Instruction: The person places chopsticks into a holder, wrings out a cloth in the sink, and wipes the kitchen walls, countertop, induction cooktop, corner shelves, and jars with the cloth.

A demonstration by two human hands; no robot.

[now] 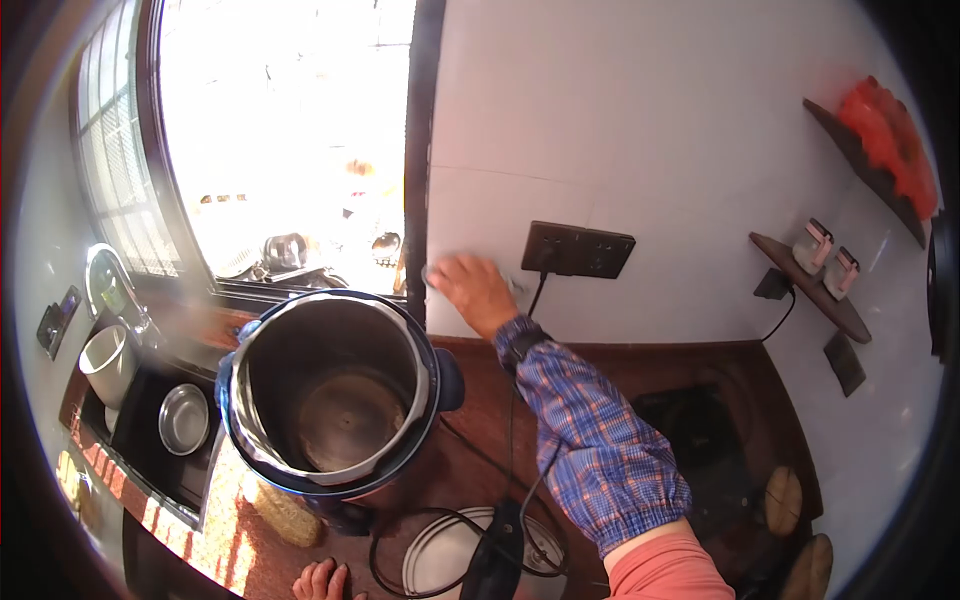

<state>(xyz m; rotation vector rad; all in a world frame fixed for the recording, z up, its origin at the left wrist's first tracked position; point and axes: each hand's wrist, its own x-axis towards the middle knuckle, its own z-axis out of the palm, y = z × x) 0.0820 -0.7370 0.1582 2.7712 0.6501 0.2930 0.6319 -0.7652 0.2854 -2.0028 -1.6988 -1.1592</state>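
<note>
My right hand (475, 292), in a blue plaid sleeve cover with a dark band at the wrist, is at the wall beside the window's edge. Its fingers are curled together, and whatever they grip is hidden. Below and left of it stands a blue electric pressure cooker (440, 375) without its lid; its grey inner pot (350, 420) shows a bare bottom. Only the fingertips of my left hand (320, 580) show, resting apart on the counter at the bottom edge. Close by lie a black power strip (495, 555) and a round, pale, lid-like disc (430, 555).
A dark sink (150, 425) at left holds a metal bowl (184, 420), near a curved faucet (105, 265). A cable runs up to the wall socket (578, 249). Dark cooktop (690, 430) lies right. A tan scrubber-like thing (285, 510) sits before the cooker.
</note>
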